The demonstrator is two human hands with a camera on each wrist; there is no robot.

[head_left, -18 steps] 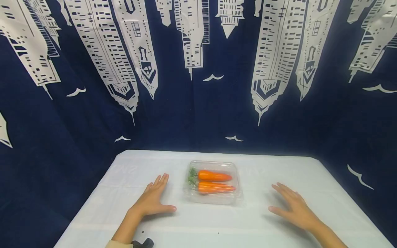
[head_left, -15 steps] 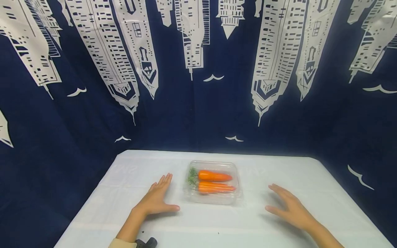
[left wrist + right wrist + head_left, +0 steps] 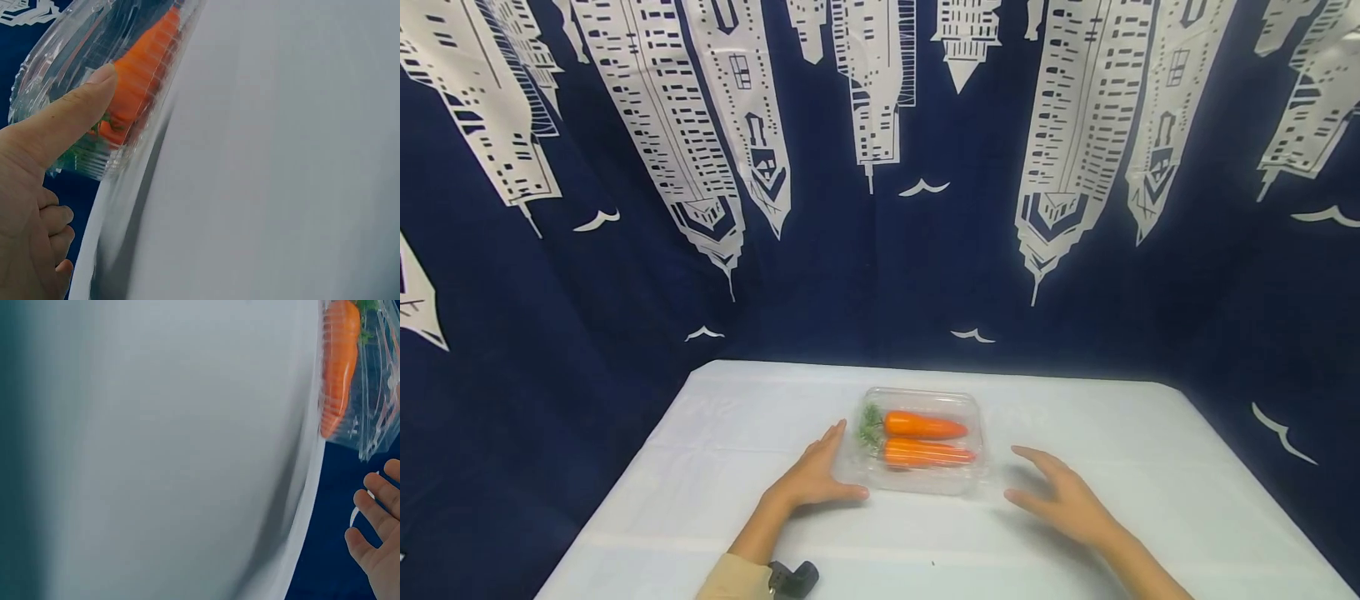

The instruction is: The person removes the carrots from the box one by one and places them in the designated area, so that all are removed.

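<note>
A clear plastic clamshell container [image 3: 917, 482] lies on the white table, its lid down. Inside are two orange carrots, the upper carrot [image 3: 925, 426] and the lower carrot [image 3: 927, 454], with green leafy tops [image 3: 871, 430] at the left end. My left hand [image 3: 823, 475] is at the container's left side, fingers extended and thumb spread. In the left wrist view its thumb [image 3: 69, 115] overlaps the container; whether it touches cannot be told. To the right, my right hand [image 3: 1067, 500] is held apart from the container, fingers spread, holding nothing, as the right wrist view also shows.
The white table [image 3: 715, 467] has its far edge just behind the container. A dark blue cloth [image 3: 880, 275] with white printed buildings hangs beyond it. A dark device [image 3: 793, 578] sits at the left wrist by a beige sleeve [image 3: 736, 577].
Both hands have moved inward toward the container, the left hand rightward and the right hand leftward. The container stays in place on the table, while the whole view has shifted slightly.
</note>
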